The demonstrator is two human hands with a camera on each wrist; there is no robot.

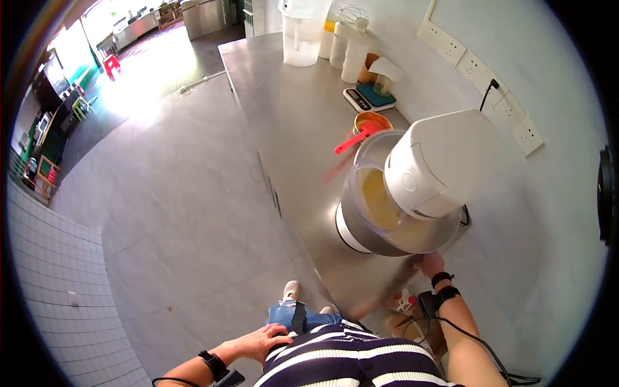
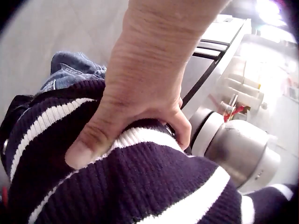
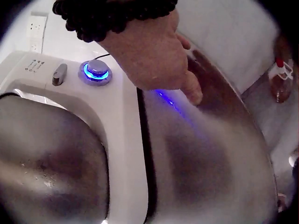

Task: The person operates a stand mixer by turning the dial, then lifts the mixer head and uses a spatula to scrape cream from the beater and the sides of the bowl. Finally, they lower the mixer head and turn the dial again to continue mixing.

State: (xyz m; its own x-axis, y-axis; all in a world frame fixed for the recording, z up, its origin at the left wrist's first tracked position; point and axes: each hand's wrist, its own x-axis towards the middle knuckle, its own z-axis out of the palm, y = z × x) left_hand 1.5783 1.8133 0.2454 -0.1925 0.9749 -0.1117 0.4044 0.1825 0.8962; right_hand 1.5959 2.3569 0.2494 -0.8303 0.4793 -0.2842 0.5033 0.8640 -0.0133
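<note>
A white stand mixer (image 1: 445, 155) stands on the steel counter, its head over a steel bowl (image 1: 358, 222). Pale yellow contents (image 1: 379, 197) show in the bowl beneath a clear guard. My right hand (image 1: 431, 263) is beside the mixer's base, low over the counter edge. In the right wrist view this hand (image 3: 149, 60) has its fingers loosely bent and holds nothing, close to a knob (image 3: 96, 70) ringed in blue light. A small lever (image 3: 60, 74) sits beside the knob. My left hand (image 2: 135, 102) rests on the striped shirt (image 2: 154, 186) at the waist, thumb and fingers spread.
Behind the mixer, a red spatula (image 1: 354, 138) lies across a small container. Farther along the counter (image 1: 264, 84) are a kitchen scale (image 1: 371, 98), white bottles (image 1: 354, 58) and a clear pitcher (image 1: 302, 42). Wall sockets (image 1: 474, 68) line the right. A cardboard box (image 1: 435, 335) stands below.
</note>
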